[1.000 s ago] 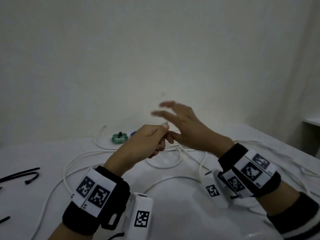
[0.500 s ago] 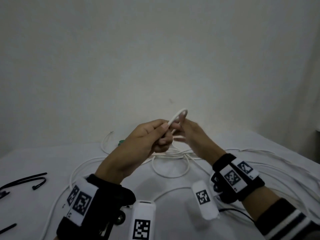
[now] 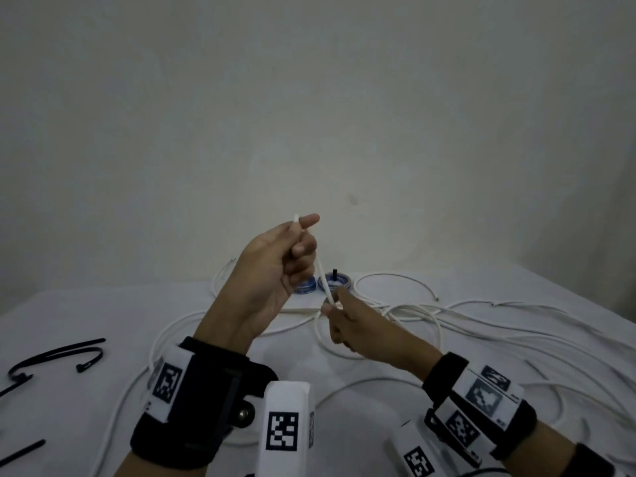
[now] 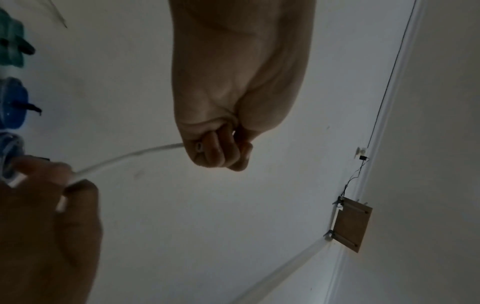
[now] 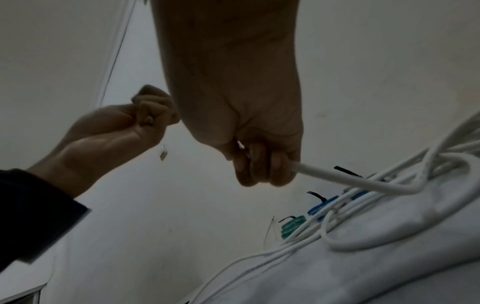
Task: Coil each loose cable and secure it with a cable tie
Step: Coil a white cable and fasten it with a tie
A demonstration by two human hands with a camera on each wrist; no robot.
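While the left hand point(image 3: 275, 266) is raised above the white cloth-covered worktop point(image 3: 86, 311), its curled fingers and thumb pinch the free end of a thin white round cable point(image 3: 320, 270), whose tip pokes out just above the thumb. From that grip the cable runs down to the right hand point(image 3: 347, 325), which is lower and nearer the worktop and has its fingers closed round the same cable; the right wrist view shows the cable leaving the fist and bending into the pile. The two hands are apart, joined only by the short taut stretch of cable between them. More loose white cable loops point(image 3: 481, 321) sprawl over the middle and right side of the worktop. Toward the far edge, just behind the hands, lie small blue coils point(image 3: 339, 282) with a black tie end standing up from one, and the right wrist view also shows a small green coil point(image 5: 292, 226) beside them. Several black cable ties point(image 3: 58, 356) lie near the left edge.
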